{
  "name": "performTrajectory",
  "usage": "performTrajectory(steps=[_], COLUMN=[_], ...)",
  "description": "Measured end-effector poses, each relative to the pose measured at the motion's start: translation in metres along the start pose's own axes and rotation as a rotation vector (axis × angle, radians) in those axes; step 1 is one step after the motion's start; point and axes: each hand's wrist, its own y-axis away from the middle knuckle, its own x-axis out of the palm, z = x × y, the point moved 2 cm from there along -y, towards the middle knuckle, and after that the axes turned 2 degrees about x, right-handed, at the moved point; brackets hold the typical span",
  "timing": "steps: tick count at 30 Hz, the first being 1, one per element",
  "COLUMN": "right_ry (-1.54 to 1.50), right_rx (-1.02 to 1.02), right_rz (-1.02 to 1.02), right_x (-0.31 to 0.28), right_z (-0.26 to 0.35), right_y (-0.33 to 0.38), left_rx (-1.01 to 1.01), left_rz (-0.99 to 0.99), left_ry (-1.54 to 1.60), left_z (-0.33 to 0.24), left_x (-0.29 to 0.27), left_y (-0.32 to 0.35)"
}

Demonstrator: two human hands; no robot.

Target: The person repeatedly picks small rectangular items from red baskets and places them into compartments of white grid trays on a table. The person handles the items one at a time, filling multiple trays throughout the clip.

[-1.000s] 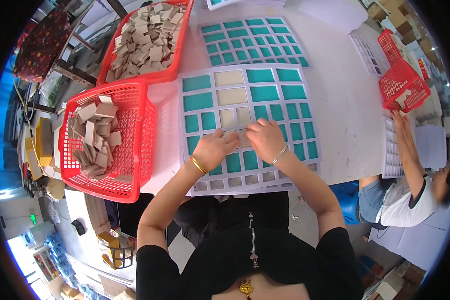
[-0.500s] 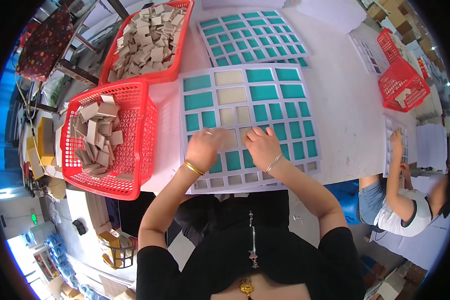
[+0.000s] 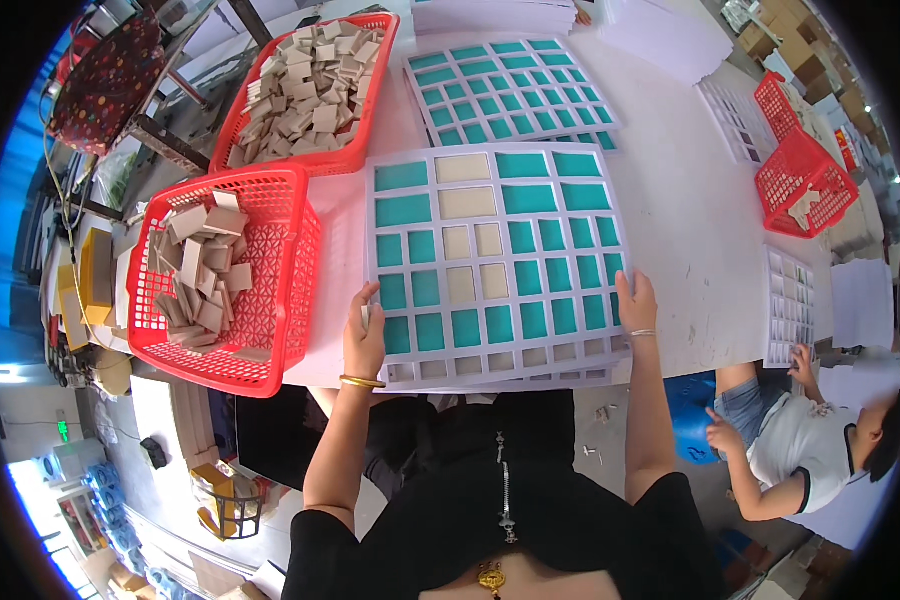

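A white grid frame (image 3: pixel 495 187) lies in front of me, its windows mostly teal, with several cream ones in the second and third columns. My left hand (image 3: pixel 364 335) holds its left edge near the lower corner. A small pale piece shows at the fingers there, too small to make out. On the opposite edge, my right hand (image 3: pixel 638 303) grips the frame, fingers on its rim. Beneath the near edge, a further white frame (image 3: pixel 570 380) partly shows.
To the left stands a red basket (image 3: pixel 295 262) of loose beige tiles (image 3: pixel 205 265); a fuller red basket (image 3: pixel 375 100) is behind it. More teal-windowed frames (image 3: pixel 510 85) lie beyond mine. A co-worker (image 3: pixel 805 450) sits at right, near another red basket (image 3: pixel 815 180).
My hands have moved apart from the frame's middle to its left and right edges and taken hold there. The frame's cream windows are now uncovered. The co-worker's arm has moved lower.
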Motion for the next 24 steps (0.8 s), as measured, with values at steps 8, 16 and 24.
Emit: performTrajectory(steps=[8,16,24], right_ry=[-0.306,0.23,-0.182], right_rx=[0.091,0.19,-0.167], right_rz=[-0.206,-0.445,-0.042], right_x=[-0.048,-0.276,-0.185], right_z=[-0.054,-0.262,-0.069], right_y=[-0.004,-0.07,-0.022], left_rx=[0.126,0.286,-0.253], left_rz=[0.016,0.562,0.726], left_ry=[0.195,0.369,0.74], left_z=[-0.049,-0.103,-0.119], left_x=[0.029,0.218,0.233], left_y=[0.011,0.013,0.042])
